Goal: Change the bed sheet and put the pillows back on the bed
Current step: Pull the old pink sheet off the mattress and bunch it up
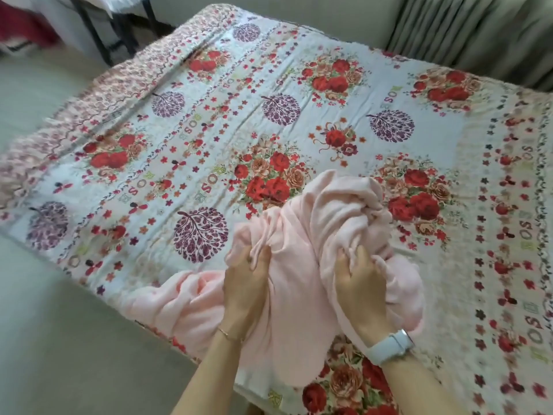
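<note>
A floral bed sheet [227, 121] with red roses and purple trees lies spread over the whole bed. A bunched pale pink sheet [323, 223] sits on the near part of it, with one fold trailing toward the near left edge. My left hand [245, 283] grips a gathered fold of the pink cloth. My right hand [359, 283], a white watch on its wrist, grips another fold just to the right. No pillows are in view.
Grey-green curtains [466, 34] hang behind the bed at the far right. A black-legged frame [89, 28] with red and white fabric stands at the far left. Pale floor [45, 339] runs along the bed's left side.
</note>
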Demonstrator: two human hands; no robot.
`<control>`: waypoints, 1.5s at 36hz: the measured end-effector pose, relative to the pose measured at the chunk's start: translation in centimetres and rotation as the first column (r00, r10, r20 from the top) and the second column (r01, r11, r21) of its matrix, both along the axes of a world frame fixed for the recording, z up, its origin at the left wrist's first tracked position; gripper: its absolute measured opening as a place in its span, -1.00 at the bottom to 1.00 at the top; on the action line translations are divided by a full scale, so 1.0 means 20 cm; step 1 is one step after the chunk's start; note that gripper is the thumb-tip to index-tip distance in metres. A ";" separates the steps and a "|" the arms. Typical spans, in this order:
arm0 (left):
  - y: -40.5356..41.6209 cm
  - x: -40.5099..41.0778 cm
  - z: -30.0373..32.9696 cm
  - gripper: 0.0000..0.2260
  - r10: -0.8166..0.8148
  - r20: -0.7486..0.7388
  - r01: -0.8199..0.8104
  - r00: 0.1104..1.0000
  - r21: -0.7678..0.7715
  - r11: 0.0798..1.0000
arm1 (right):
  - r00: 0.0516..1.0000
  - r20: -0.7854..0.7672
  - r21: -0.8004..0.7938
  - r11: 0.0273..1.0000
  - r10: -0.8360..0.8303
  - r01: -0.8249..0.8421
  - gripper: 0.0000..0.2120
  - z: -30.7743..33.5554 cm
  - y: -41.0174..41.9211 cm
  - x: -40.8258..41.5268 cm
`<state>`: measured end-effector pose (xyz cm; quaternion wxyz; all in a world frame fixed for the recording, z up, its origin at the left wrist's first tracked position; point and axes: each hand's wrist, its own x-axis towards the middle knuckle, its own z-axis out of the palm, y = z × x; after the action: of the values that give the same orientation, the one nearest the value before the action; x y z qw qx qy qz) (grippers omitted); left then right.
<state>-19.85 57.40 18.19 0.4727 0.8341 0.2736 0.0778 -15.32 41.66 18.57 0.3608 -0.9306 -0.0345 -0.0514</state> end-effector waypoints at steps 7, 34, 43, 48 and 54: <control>0.27 -0.37 0.24 -0.78 0.162 0.102 -0.166 0.982 0.036 0.985 | 0.984 0.070 0.179 0.968 0.164 -0.174 -0.66 0.20 0.34 -0.21; 1.85 -1.30 0.23 -0.83 0.549 0.299 -0.500 0.781 -0.227 0.836 | 0.722 0.079 0.124 0.712 0.687 -0.691 -0.85 0.29 2.12 -0.97; 1.95 -0.88 0.27 -0.96 0.364 0.357 -0.272 0.860 -0.284 0.920 | 0.915 0.113 0.133 0.906 0.388 -0.401 -0.65 0.34 2.11 -0.68; 1.98 -0.60 0.34 -0.76 0.276 0.368 -0.159 0.888 -0.319 0.934 | 0.930 0.194 0.177 0.922 0.311 -0.345 -0.81 0.46 2.11 -0.46; 2.06 -0.30 0.19 -0.60 0.268 0.308 -0.214 0.913 -0.199 0.956 | 0.975 0.044 0.422 0.880 0.219 -0.217 -0.76 0.22 2.18 -0.21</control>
<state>-25.76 98.64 22.00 0.5646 0.7277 0.2967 0.2525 -19.43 85.32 22.96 0.5580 -0.8201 -0.1259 -0.0144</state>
